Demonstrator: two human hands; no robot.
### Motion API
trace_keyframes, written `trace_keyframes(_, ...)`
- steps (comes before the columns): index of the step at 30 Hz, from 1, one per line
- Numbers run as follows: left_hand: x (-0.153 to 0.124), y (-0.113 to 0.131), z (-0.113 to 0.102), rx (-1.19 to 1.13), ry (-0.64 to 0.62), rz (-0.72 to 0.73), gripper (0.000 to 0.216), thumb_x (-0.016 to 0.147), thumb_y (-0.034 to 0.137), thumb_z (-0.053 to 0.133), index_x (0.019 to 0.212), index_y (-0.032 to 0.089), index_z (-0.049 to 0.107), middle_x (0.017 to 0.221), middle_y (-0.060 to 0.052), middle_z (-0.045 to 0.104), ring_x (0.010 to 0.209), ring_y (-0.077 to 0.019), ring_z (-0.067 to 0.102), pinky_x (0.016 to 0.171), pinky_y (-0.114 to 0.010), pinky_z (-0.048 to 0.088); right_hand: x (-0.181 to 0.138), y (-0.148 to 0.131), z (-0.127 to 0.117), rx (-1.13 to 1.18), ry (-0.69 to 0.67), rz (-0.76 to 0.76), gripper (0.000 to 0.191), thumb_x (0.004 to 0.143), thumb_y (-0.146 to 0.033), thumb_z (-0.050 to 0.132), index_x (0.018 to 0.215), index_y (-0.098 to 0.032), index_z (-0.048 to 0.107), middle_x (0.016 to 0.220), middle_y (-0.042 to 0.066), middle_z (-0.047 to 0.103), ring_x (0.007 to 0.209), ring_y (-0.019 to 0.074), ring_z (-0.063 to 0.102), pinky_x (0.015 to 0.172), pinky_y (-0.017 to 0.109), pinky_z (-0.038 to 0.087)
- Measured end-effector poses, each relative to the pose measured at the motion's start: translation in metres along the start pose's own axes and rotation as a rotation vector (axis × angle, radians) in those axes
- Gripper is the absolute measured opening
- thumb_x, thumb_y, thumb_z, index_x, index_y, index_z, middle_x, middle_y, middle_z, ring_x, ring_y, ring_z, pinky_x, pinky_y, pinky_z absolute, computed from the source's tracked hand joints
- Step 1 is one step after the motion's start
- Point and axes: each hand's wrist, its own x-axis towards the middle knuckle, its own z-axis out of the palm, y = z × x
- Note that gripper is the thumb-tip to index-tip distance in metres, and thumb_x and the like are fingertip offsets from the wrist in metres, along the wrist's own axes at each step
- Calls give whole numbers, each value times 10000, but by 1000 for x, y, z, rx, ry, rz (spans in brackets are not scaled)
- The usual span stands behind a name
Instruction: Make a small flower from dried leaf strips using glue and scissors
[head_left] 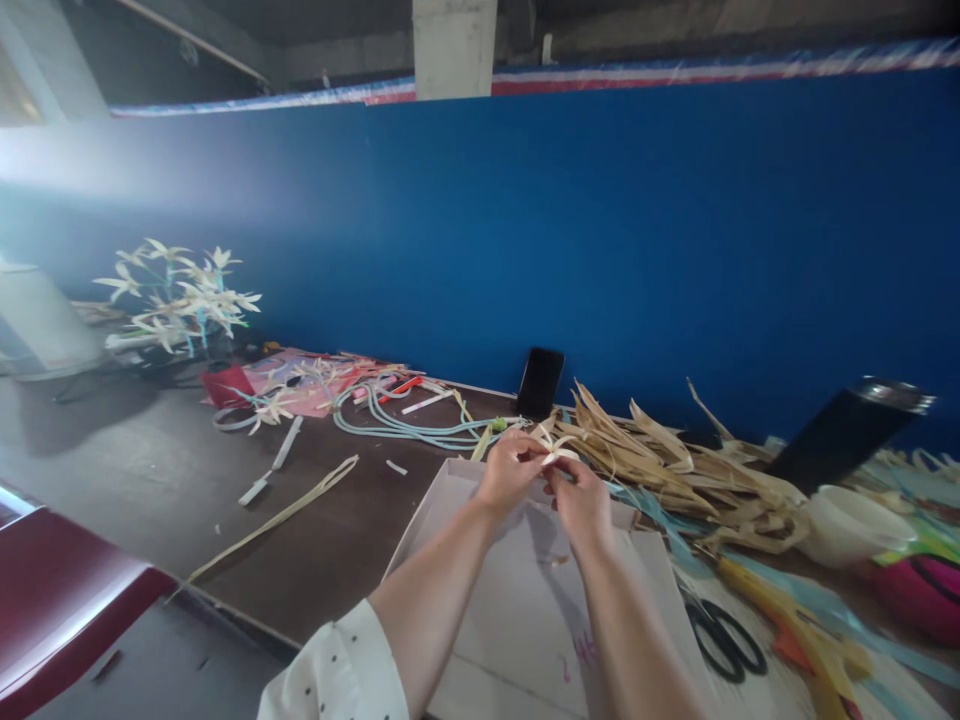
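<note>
My left hand [513, 467] and my right hand [582, 498] meet over a shallow white box lid [502, 620]. Between their fingertips is a pale cream flower [556, 447] with narrow pointed petals, which looks made of dried husk. Fingers of both hands are closed on its base, and its stem end is hidden by them. Just beyond the right hand spreads a heap of dried tan husks [652, 455]. A black phone [541, 382] leans against the blue wall behind the hands.
Pale-blue covered wires [412, 432] lie left of the lid. Finished-looking flowers [184, 290] stand at far left. Black-handled scissors [724, 638], a yellow glue gun [795, 620], a white cup [855, 525] and a dark bottle [844, 430] crowd the right. A red chair [67, 600] is at lower left.
</note>
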Motion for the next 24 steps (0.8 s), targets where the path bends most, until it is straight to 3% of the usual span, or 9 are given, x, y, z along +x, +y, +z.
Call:
trace_keyframes(12,0,1,0,-17,-12,-6,218,654,333,694,784,159,675,776,-21,587,637,-100,514,582,-216,419,4,9,-2,-172,93,-140,262,687,-377,542,779,-179,687,528,11,580,480,164,508,492,271,357)
trace_keyframes(20,0,0,0,29,-13,62,163,681,312,678,684,150,665,727,-26,601,713,-131,547,627,-228,419,7,16,-2,-310,127,-251,278,711,-388,508,740,-174,683,629,56,621,591,202,555,568,298,374)
trace_keyframes(24,0,4,-2,19,-18,85,146,690,293,670,673,148,660,728,-33,608,713,-133,556,644,-235,429,3,9,-2,-250,88,-200,225,685,-356,542,718,-187,687,561,30,597,526,185,537,530,290,365)
